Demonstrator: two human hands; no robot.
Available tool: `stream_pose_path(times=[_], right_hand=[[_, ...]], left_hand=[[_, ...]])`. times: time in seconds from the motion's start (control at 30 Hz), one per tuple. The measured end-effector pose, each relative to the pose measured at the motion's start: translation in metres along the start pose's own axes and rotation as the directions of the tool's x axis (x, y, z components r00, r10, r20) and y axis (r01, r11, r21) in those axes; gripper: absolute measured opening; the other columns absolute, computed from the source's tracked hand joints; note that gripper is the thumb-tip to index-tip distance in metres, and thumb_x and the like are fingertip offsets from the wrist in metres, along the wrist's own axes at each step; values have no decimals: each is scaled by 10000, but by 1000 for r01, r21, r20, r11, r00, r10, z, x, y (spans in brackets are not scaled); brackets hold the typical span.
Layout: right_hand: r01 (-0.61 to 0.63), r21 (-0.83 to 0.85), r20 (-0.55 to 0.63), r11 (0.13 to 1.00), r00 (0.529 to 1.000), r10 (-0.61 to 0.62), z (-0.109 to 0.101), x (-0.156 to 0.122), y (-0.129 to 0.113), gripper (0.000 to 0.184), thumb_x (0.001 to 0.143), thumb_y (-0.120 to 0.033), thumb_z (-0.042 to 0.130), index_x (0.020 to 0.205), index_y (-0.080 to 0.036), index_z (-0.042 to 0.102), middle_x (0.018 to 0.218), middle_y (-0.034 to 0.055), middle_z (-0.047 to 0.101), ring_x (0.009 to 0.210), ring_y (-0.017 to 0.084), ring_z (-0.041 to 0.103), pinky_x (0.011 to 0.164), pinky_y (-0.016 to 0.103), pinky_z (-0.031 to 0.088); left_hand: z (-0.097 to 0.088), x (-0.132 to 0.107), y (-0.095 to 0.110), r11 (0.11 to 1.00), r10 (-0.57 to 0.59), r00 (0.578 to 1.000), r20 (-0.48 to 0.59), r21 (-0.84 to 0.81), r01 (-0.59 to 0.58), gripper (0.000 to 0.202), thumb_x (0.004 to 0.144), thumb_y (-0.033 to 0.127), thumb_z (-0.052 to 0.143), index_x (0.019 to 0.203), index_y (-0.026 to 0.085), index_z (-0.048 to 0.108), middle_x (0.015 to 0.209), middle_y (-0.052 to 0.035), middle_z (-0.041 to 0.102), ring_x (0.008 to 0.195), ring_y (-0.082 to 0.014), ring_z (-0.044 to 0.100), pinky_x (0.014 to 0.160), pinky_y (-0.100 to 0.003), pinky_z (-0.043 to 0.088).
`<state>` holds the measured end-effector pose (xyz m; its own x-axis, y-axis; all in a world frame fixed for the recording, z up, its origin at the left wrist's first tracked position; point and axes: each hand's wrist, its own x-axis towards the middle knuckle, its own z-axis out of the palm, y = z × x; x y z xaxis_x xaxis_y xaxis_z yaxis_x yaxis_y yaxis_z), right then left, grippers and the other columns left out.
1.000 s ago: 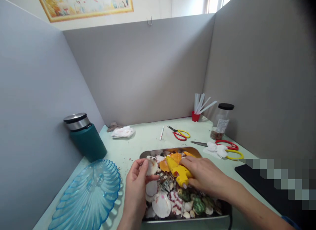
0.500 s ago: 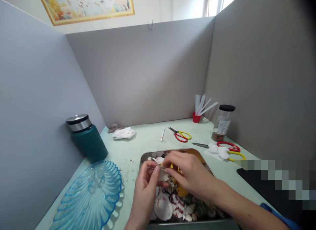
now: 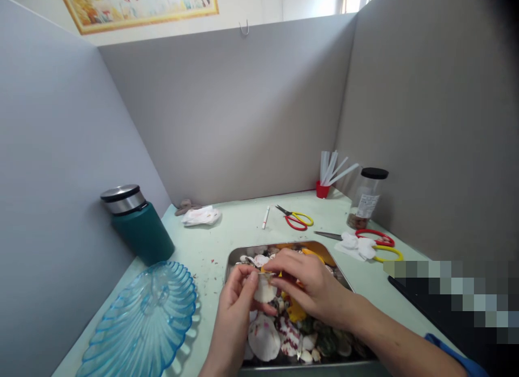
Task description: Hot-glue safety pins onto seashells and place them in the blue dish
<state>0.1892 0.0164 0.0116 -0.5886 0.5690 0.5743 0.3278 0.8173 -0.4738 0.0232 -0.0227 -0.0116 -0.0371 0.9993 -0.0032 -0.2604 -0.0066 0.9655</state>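
Note:
My left hand (image 3: 239,298) pinches the left edge of a pale, flat seashell (image 3: 266,288) between thumb and fingers. From the other side, the fingertips of my right hand (image 3: 302,277) are closed on its upper right edge, partly covering it. Both hands are above a metal tray (image 3: 308,364) filled with shells. Inside lie a large white shell (image 3: 264,338), a white shell with dark red stripes (image 3: 290,336), several small pale shells and dark green ones. A yellow piece (image 3: 297,311) sits below my right hand.
At left are a blue scalloped glass dish (image 3: 141,323) and a teal flask (image 3: 144,231). Behind the tray lie a white marker (image 3: 265,217) and small scissors (image 3: 295,217). Larger scissors (image 3: 379,244), a black-lidded jar (image 3: 367,201) and a red cup of white strips (image 3: 322,190) are at right.
The seashell between my hands shows more of its pale face than before. Both hands stay closed on it, and the whole view has shifted slightly.

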Motion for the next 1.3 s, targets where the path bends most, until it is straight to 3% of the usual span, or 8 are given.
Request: stream_pose_path(times=[0.37,0.5,0.67,0.8,1.03,1.3], right_hand=[[-1,4,-44,1000,999,1,5,-3,1,153,888,-158,484,953,-171,621,831,66,612,766,173,562,701,287,444],[-51,78,-85,996,995,58,5,-1,-1,146,889,-159,496,928,-168,637,790,48,618,725,156,565,677,268,444],[-117,143,-122,983,983,135,4,1,-2,117,879,-159,538,911,-166,649,809,34,640,731,142,583,679,245,437],[-173,176,-123,969,973,196,5,0,-2,85,861,-160,565,928,-172,617,800,15,637,702,131,572,641,227,425],[-120,129,-103,984,986,134,5,-1,-1,95,862,-126,530,881,-168,612,787,25,614,698,138,551,640,244,403],[-58,111,-133,992,988,73,7,-1,0,97,851,-114,524,831,-159,607,723,17,586,661,133,526,622,249,386]], left_hand=[[4,0,2,1000,12,999,30,-23,-11,196,831,367,589,802,177,550,651,23,556,543,-90,470,486,-170,423],[2,-1,3,996,65,998,-1,63,-64,170,828,336,605,818,169,573,697,12,584,626,-94,507,579,-166,426],[0,-1,4,990,94,996,9,106,-94,215,817,304,624,992,203,551,769,-4,658,684,-127,576,630,-201,443],[-3,1,2,959,216,976,10,186,-214,127,811,264,627,912,195,595,864,-25,676,819,-154,605,723,-217,451],[-5,3,-3,933,253,967,11,262,-247,103,816,271,622,877,189,609,754,2,665,745,-138,600,674,-206,448],[-5,1,-4,936,265,964,20,237,-262,91,809,258,633,860,183,624,800,-12,686,769,-141,623,696,-208,461]])
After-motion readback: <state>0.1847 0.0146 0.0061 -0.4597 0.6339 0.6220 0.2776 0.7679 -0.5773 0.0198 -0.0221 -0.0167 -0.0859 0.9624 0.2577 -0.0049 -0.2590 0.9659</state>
